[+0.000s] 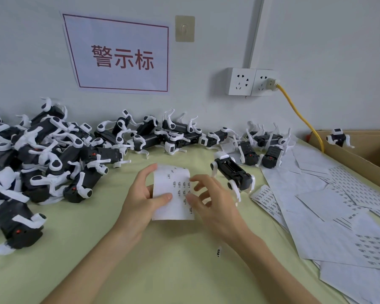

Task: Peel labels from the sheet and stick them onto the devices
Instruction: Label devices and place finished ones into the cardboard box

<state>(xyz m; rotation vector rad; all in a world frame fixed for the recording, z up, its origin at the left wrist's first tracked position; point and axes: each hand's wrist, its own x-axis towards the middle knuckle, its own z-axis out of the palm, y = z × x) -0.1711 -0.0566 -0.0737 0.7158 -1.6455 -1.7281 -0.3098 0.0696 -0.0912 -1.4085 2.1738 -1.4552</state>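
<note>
On the wall hangs a sign (119, 55) with a red frame and three red characters, 警示标. The sheet (165, 207) carries a few small black-printed labels, in short columns near its right side; the print is too small to read. The rest of the sheet is bare white, and its top edge curls a little.

The sheet is held above the middle of the green table (140, 260). The left hand (138, 198) grips its left edge, thumb on the front and fingers behind. The right hand (213, 205) has curled fingers; its thumb and forefinger pinch the sheet at the right edge, among the labels.

Black-and-white devices (42, 154) with white legs lie heaped on the left and along the wall. One device (233, 172) lies just to the right of the sheet. A single label (218, 252) lies on the table near the right forearm. More label papers (316, 205) are spread on the right.
</note>
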